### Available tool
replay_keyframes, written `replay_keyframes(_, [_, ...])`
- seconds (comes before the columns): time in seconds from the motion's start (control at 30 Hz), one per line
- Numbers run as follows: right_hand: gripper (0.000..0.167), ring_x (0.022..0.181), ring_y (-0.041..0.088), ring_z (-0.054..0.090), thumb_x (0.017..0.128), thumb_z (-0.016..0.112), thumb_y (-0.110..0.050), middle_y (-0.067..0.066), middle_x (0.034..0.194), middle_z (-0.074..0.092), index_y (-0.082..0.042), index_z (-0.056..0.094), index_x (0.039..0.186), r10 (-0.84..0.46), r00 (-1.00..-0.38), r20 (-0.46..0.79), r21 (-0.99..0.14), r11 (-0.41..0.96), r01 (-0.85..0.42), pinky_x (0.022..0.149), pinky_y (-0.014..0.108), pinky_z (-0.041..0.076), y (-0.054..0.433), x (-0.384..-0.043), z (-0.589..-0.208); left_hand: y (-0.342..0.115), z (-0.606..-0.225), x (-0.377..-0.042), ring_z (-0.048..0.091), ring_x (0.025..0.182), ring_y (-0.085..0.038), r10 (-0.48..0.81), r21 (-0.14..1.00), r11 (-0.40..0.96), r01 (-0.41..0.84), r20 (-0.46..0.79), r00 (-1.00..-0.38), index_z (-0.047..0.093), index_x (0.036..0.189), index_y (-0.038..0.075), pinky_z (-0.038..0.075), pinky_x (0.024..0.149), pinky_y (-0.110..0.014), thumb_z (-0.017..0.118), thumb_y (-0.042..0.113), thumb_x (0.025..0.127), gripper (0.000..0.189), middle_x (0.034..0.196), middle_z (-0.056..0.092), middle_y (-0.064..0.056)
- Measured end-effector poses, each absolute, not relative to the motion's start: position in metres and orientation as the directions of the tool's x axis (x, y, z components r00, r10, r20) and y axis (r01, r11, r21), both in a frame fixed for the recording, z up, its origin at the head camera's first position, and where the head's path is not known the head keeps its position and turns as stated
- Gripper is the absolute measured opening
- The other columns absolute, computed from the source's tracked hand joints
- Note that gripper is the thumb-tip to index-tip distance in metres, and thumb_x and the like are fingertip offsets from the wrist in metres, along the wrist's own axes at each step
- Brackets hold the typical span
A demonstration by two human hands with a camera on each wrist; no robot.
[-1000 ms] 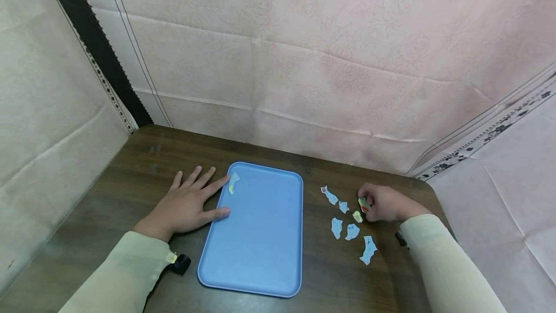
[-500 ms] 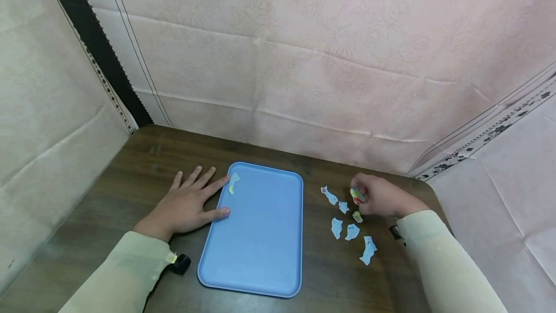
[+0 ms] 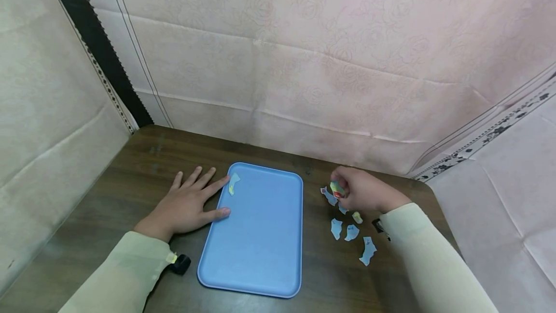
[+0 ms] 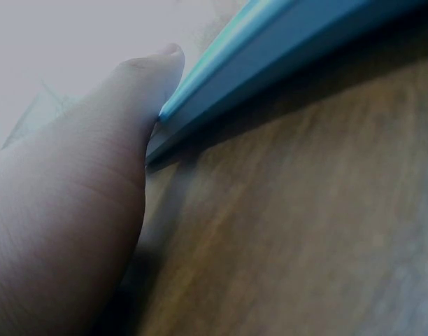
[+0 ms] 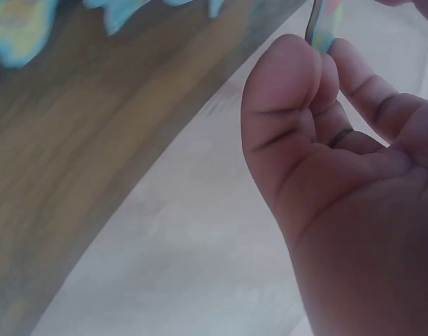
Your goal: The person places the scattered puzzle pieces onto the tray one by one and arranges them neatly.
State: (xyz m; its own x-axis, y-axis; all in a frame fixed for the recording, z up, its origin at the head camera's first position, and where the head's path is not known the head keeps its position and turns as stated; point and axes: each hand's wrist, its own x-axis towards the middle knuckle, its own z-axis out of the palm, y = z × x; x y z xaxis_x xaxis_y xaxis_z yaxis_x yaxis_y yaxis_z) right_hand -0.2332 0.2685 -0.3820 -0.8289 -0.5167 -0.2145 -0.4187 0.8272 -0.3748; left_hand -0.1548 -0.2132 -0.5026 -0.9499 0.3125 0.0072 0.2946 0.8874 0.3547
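Observation:
My right hand [image 3: 367, 191] pinches a yellow, green and red puzzle piece [image 3: 337, 189] between thumb and fingers, raised over the right part of the table. In the right wrist view this piece [image 5: 327, 26] stands edge-on at the fingertips. Spread flat, my left hand [image 3: 184, 209] rests at the left side of a blue tray [image 3: 256, 245], its index finger and thumb reaching onto the rim. One light blue and yellow puzzle piece [image 3: 233, 184] lies in the tray's upper left corner. Below the right hand lie a blue piece [image 3: 330, 198], partly covered, and a small yellow piece [image 3: 357, 217].
More light blue pieces lie right of the tray, among them a left one [image 3: 336, 229], a middle one [image 3: 352, 232] and a long one [image 3: 368, 251]. The brown wooden table [image 3: 321, 274] ends at a pale cloth backdrop [image 3: 269, 81].
My right hand has moved left with the pinched puzzle piece, from beside the small yellow piece to over the upper blue pieces. The left hand and tray have stayed put.

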Motion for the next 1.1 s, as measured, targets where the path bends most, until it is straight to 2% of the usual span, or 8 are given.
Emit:
replay_keyframes(0.37, [0.048, 0.089, 0.017, 0.063, 0.087, 0.089, -0.008, 0.003, 0.103, 0.065, -0.013, 0.068, 0.131, -0.589, -0.783, -0.198, -0.384, 0.782, -0.491, 0.078, 0.034, 0.059, 0.221, -0.241, -0.374, -0.214, -0.503, -0.155, 0.008, 0.176, -0.048, 0.313, 0.354, 0.887, 0.295, 0.007, -0.950, 0.023, 0.179, 0.048, -0.002, 0.133, -0.084, 0.043, 0.098, 0.097, 0.098, 0.190, 0.020, -0.009])
replay_keyframes(0.57, [0.048, 0.090, 0.019, 0.063, 0.089, 0.090, -0.009, 0.004, 0.104, 0.064, -0.015, 0.068, 0.132, -0.582, -0.778, -0.234, -0.421, 0.783, -0.459, 0.076, 0.034, 0.060, 0.192, -0.244, -0.377, -0.214, -0.504, -0.155, 0.008, 0.176, -0.048, 0.312, 0.348, 0.890, 0.295, 0.007, -0.950, 0.023, 0.179, 0.048, -0.001, 0.133, -0.085, 0.042, 0.098, 0.097, 0.098, 0.189, 0.020, -0.010])
replay_keyframes(0.83, [0.047, 0.091, 0.017, 0.061, 0.089, 0.091, -0.013, 0.002, 0.100, 0.064, -0.015, 0.068, 0.131, -0.626, -0.747, -0.222, -0.378, 0.762, -0.526, 0.076, 0.032, 0.057, 0.159, -0.250, -0.392, -0.214, -0.505, -0.155, 0.008, 0.176, -0.049, 0.313, 0.350, 0.889, 0.295, 0.004, -0.950, 0.022, 0.179, 0.048, -0.002, 0.132, -0.085, 0.042, 0.098, 0.097, 0.098, 0.189, 0.020, -0.010])
replay_keyframes(1.1, [0.054, 0.097, 0.019, 0.063, 0.086, 0.089, -0.009, 0.004, 0.103, 0.064, -0.020, 0.067, 0.135, -0.589, -0.762, -0.269, -0.452, 0.776, -0.440, 0.077, 0.033, 0.057, 0.129, -0.251, -0.409, -0.214, -0.504, -0.156, 0.008, 0.176, -0.048, 0.312, 0.340, 0.894, 0.294, 0.002, -0.950, 0.023, 0.179, 0.048, -0.002, 0.133, -0.084, 0.041, 0.100, 0.095, 0.100, 0.189, 0.020, -0.010])
